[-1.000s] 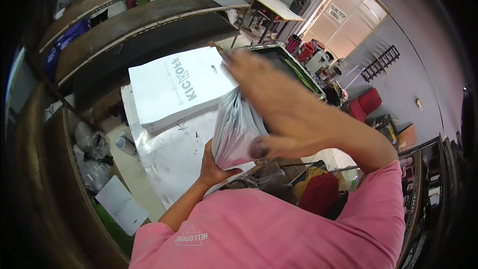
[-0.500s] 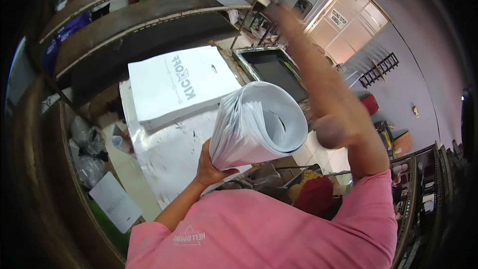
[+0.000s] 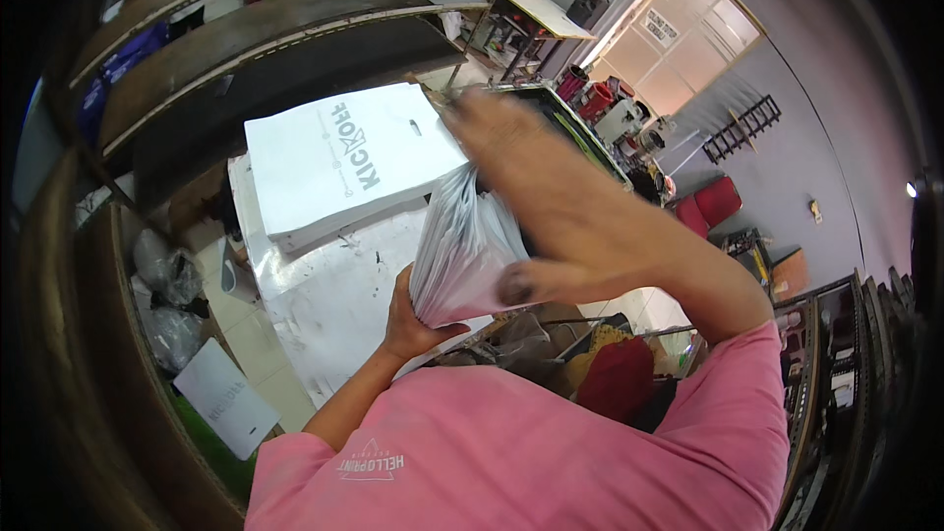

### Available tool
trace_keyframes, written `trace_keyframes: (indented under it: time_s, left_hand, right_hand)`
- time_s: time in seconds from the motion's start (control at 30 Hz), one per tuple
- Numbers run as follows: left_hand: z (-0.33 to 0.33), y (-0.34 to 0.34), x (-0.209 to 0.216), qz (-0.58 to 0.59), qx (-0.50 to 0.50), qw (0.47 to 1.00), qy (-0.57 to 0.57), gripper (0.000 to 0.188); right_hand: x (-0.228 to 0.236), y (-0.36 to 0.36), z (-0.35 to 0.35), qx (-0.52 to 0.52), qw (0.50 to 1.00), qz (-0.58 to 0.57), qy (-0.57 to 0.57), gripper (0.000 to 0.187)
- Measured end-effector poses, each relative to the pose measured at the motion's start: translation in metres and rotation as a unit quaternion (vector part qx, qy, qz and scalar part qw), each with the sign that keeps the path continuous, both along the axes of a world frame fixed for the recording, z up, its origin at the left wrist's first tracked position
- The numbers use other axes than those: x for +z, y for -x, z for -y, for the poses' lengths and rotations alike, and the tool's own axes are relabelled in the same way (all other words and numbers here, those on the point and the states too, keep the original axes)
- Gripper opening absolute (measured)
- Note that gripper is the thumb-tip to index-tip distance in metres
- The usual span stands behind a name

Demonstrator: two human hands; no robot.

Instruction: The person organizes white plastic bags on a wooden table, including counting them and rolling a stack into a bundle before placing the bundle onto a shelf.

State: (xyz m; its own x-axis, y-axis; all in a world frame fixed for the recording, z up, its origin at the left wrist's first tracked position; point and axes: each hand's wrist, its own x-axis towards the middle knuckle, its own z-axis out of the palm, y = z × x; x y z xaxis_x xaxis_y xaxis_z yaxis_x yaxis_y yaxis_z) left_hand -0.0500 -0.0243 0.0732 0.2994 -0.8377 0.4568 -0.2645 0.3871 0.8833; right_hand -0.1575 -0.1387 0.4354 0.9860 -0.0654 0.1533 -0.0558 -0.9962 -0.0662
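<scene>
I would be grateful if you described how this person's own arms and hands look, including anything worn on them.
The left hand and right hand are bare, with no glove or wristband visible. The forearms are uncovered too. The pink shirt has short sleeves and a white triangular print in front. Blur hides the right hand's finer detail.

Bag sheaf (image 3: 454, 270) smooth, plastic-looking; tabletop (image 3: 339, 300) glossy; shirt (image 3: 541, 452) matt cloth.
</scene>
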Motion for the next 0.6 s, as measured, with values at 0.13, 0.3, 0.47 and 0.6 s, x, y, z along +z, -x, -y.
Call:
trace_keyframes:
  time_s: [0.13, 0.3, 0.47, 0.6]
  left_hand:
    - [0.002, 0.000, 0.002, 0.007, 0.025, 0.999, 0.027, 0.127]
    - [0.005, -0.001, 0.002, 0.017, 0.030, 0.999, 0.037, 0.125]
    - [0.003, 0.001, -0.004, 0.026, 0.030, 0.999, 0.012, 0.124]
    - [-0.001, 0.000, -0.006, 0.033, 0.032, 0.999, 0.007, 0.125]
  right_hand:
    - [0.022, 0.008, 0.005, -0.036, 0.999, 0.021, 0.021, 0.109]
    - [0.015, 0.008, 0.007, -0.043, 0.999, 0.018, 0.004, 0.115]
    - [-0.001, 0.004, 0.002, -0.038, 0.999, 0.019, 0.035, 0.106]
    - [0.009, 0.010, 0.003, -0.025, 0.993, 0.019, 0.116, 0.106]
